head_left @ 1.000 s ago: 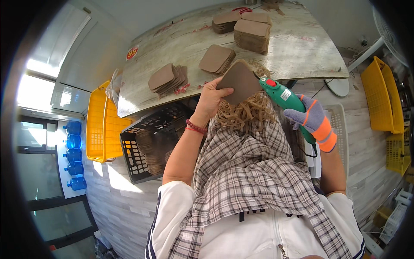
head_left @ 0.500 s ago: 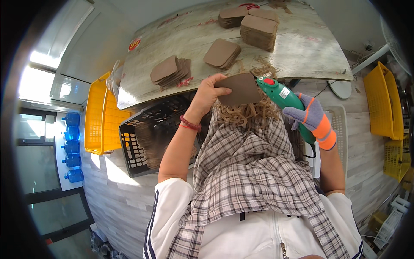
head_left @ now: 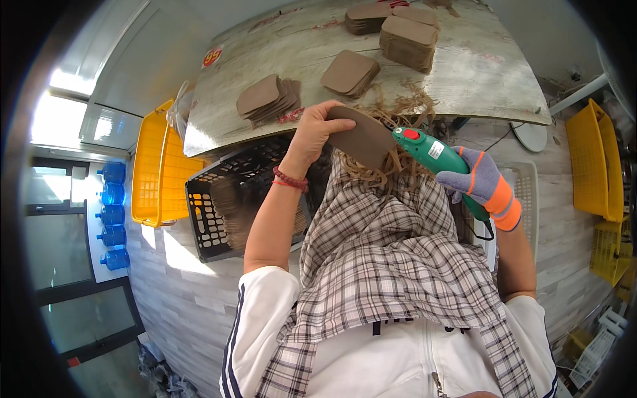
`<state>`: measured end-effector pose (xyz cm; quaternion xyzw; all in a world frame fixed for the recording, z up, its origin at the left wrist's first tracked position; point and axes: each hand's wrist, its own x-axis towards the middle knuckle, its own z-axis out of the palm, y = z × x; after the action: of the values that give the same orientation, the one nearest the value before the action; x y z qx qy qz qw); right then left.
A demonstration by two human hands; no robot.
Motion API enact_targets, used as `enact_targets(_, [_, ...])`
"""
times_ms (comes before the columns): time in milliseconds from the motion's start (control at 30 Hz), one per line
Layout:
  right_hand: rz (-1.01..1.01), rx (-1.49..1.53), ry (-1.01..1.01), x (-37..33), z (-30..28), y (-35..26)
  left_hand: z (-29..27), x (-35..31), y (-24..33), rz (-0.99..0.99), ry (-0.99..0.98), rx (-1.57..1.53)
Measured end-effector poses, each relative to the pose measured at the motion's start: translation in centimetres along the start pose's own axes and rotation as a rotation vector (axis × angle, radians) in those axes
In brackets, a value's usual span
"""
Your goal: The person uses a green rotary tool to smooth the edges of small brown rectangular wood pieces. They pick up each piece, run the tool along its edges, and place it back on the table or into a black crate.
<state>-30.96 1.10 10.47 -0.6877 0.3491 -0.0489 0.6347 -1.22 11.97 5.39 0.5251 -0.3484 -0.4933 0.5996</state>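
My bare left hand [head_left: 317, 131] pinches a flat brown piece with rounded corners [head_left: 361, 138], thumb on top, near the table's front edge. My right hand [head_left: 479, 178], in a purple and orange glove, is wrapped round a green handheld electric cutter [head_left: 431, 152] with a red switch. The cutter's tip meets or nearly meets the piece's right edge; the exact contact is too small to make out. Curly brown offcut strips [head_left: 398, 166] lie on my plaid apron [head_left: 391, 265] below the piece, and more strips are heaped on the table edge behind it.
On the worn table [head_left: 265, 56] stand several stacks of similar brown pieces [head_left: 348, 71]. A black crate [head_left: 206, 225] holding brown pieces is at lower left, beside a yellow crate [head_left: 156, 179]. To the right are a pale basket [head_left: 527, 179] and more yellow crates [head_left: 594, 159].
The brown piece has turned clockwise in my left hand, its right end now lower. The cutter stays at its right edge. The whole view has shifted slightly.
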Motion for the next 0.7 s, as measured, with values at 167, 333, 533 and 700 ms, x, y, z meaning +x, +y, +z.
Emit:
enact_targets(167, [-0.011,-0.051,-0.008,0.7,0.6,0.2,0.4,0.3,-0.4,-0.071,-0.100,0.076])
enact_targets(333, [-0.036,-0.029,-0.018,1.5,1.5,-0.2,1.2,0.3,-0.3,-0.125,-0.181,0.210])
enact_targets(533, [-0.074,0.016,0.002,3.2,3.5,-0.3,0.8,-0.2,-0.5,-0.070,-0.131,0.242])
enact_targets(700, [-0.018,0.055,0.081,2.1,2.8,1.1,-10.5,0.2,1.4,0.114,0.365,-0.007])
